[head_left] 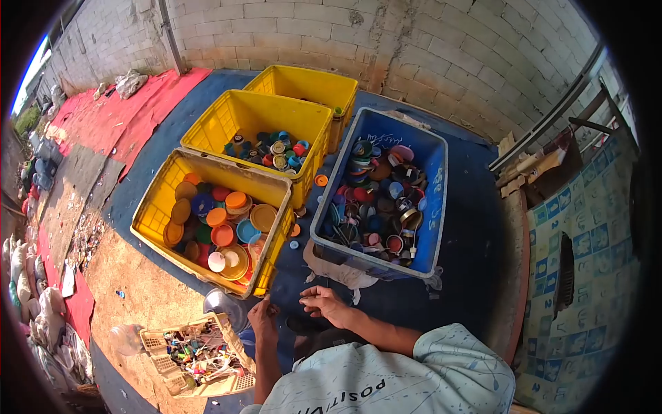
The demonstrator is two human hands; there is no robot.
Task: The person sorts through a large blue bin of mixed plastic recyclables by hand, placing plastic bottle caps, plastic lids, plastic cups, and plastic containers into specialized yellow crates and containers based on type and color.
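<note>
My left hand (263, 319) is held low in front of me, just below the near corner of the front yellow crate (162, 238). Its fingertips are pinched together, and whatever they hold is too small to make out. To its right, my right hand (327, 306) has its fingers curled in toward the thumb, below the blue crate (348, 257); anything in them is hidden. Large round plastic lids (222, 235), many orange, fill the front yellow crate. The blue crate holds a heap of mixed dark and coloured lids (376, 200).
Two more yellow crates (227, 103) stand behind, the nearer with small caps (279, 148). A beige basket (238, 383) of thin plastic scraps sits at lower left beside a clear round container (226, 303). Loose caps (321, 180) lie between the crates. A block wall (296, 34) runs behind.
</note>
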